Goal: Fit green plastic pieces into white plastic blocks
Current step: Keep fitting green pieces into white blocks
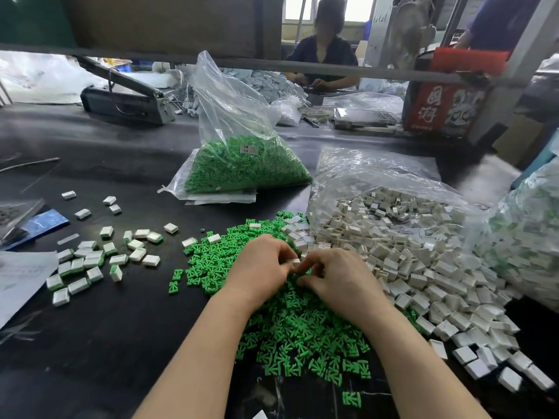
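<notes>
A heap of loose green plastic pieces [302,334] lies on the black table in front of me. To its right spreads a big pile of white plastic blocks [429,267]. My left hand [260,267] and my right hand [338,276] meet above the green heap. Between their fingertips they pinch one small white block [295,262]. Whether a green piece is in it is hidden by my fingers. Several white blocks with green showing at their edges [87,261] lie scattered on the left.
A clear bag of green pieces [242,164] stands behind the heap. A clear bag [378,173] spills the white blocks at the right. Papers [18,276] lie at the left edge. A heat sealer [127,101] and another person sit across the table.
</notes>
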Tool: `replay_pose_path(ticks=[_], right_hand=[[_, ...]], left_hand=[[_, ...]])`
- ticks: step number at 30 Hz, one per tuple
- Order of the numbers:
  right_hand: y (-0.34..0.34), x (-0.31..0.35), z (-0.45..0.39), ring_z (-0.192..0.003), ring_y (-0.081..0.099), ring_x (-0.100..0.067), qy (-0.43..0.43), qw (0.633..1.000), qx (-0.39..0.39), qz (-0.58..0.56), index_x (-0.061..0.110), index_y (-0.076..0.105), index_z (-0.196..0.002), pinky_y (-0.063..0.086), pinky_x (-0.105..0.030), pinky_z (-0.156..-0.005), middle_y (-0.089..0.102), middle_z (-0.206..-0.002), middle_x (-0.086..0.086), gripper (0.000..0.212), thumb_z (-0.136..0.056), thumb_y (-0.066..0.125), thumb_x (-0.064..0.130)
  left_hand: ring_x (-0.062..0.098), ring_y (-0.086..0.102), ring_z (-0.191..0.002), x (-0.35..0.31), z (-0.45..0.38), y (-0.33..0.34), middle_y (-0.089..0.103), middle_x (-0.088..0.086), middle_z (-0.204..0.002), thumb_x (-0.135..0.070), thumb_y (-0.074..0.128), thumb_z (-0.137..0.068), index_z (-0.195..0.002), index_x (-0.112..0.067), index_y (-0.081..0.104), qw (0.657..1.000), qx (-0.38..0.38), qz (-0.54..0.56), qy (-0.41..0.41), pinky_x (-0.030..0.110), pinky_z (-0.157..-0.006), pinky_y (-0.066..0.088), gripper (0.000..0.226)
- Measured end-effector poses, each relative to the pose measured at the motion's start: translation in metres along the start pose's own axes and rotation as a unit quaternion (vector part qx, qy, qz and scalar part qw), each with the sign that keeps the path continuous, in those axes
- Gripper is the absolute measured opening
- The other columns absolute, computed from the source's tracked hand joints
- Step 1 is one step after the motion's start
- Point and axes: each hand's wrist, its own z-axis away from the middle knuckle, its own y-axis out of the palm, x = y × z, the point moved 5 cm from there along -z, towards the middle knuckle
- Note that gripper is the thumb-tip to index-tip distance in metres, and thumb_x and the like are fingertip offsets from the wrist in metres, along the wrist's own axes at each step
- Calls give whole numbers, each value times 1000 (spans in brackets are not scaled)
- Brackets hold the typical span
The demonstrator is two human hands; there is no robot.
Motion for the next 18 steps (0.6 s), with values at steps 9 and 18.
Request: replay_pose_path(ticks=[9,18], right_hand=[[-10,-11,-3,-61,52,9,4,983,-99,-153,32,75,-78,34,-15,-59,63,-67,20,7,-77,81,34],[-21,-14,1,-68,64,-13,46,859,-120,-496,17,73,-87,49,-18,-57,74,-82,-8,10,-79,77,12]], left_hand=[[13,67,-72,4,-1,-12,71,-1,-75,-15,84,-74,-79,-17,70,976,-76,197,-43,27,-69,56,16],[20,73,-73,-12,3,-20,72,8,-77,-1,82,-74,-87,-10,66,915,-68,397,6,25,-67,59,23]])
